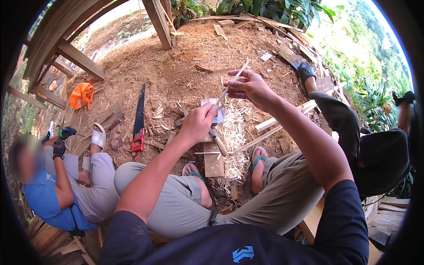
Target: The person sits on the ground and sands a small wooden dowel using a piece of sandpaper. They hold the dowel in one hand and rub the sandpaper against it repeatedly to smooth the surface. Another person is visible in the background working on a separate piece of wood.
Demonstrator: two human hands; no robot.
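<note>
A thin pale wooden strip (pixel 239 73) slants up and away between my hands. My left hand (pixel 198 122) is closed, pinching its near end between thumb and fingers. My right hand (pixel 252 89) is farther along the strip, its fingers stretched out and apart, with the strip crossing them. Below my left hand is a tool with a wooden handle (pixel 218 143); its other end is hidden, so I cannot tell its full shape. A wooden block (pixel 214 164) lies on the ground between my feet, with another thin stick (pixel 207 153) across it.
Pale shavings (pixel 236 145) cover the ground by the block. A red-handled saw (pixel 138 119) lies to the left, near an orange bag (pixel 81 96). A gloved person in blue (pixel 55 190) sits at left, another in dark clothes (pixel 380 154) at right. Timber beams (pixel 79 59) stand far left.
</note>
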